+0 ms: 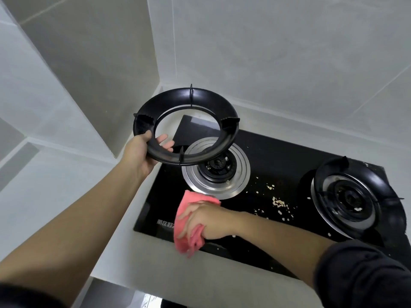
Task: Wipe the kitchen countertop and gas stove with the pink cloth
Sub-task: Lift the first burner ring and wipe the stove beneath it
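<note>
The black glass gas stove (273, 156) is set into a white countertop (115, 205). My left hand (142, 152) holds the black ring-shaped pan support (200, 103) lifted above the left burner (216, 167), which is bare on its silver plate. My right hand (204, 218) presses the pink cloth (189, 241) on the stove's front left glass, below that burner. Pale crumbs (279, 202) lie scattered on the glass between the two burners. The right burner (349, 196) still carries its own pan support.
White tiled walls meet in a corner behind the stove's left end. The countertop's front edge runs just below the cloth, with a drop to the floor beneath. A few crumbs also sit near the stove's front right rim.
</note>
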`<state>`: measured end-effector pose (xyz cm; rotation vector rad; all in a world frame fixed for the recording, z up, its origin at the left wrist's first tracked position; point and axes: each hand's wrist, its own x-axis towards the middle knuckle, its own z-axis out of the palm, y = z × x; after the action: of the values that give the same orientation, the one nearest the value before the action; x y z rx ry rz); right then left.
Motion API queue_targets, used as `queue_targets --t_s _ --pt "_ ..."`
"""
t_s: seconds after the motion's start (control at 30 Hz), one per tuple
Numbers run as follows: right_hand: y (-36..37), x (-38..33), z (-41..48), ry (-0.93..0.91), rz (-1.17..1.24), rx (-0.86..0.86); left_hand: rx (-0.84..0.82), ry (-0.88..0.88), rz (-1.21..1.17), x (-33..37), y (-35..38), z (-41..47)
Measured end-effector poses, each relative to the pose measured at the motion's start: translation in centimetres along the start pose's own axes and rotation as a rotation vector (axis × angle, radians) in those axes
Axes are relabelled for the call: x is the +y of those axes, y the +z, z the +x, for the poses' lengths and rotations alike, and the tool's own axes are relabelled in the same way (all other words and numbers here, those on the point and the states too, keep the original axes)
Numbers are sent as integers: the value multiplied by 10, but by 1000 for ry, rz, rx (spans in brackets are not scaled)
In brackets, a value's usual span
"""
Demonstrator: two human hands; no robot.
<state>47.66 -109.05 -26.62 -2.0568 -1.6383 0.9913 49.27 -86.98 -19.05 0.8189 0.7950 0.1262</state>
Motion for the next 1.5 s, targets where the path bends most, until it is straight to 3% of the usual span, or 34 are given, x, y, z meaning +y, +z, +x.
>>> queue_targets --t_s 0.13,0.3,0.4,0.53,0.7,0.87,1.0,1.17,1.27,1.4,1.5 --pt "-19 24 -45 230 115 6 -23 -24 -4 -14 9 3" --pt "-32 56 -104 535 157 240 -40 -88 0 -42 23 11" --pt "-38 77 -135 702 223 297 -30 -101 41 -60 29 15" --pt "-34 93 -167 814 270 313 -25 -104 99 -76 33 18" --pt "-47 86 -175 713 313 343 -8 -81 85 -77 29 27" --pt "-93 90 -157 614 433 529 -22 -46 -2 -49 42 25" --pt "-128 125 -130 721 424 764 -41 3 18 -29 50 19" --pt "-152 163 -93 847 205 920 -75 0 -3 -19 49 19" --pt "-144 180 -69 862 128 874 -76 4 7 -15 45 28" --pt "-134 173 -55 513 361 797 -69 17 16 -12 40 40" --pt "-109 170 -74 517 323 696 -56 -9 26 -22 34 42"
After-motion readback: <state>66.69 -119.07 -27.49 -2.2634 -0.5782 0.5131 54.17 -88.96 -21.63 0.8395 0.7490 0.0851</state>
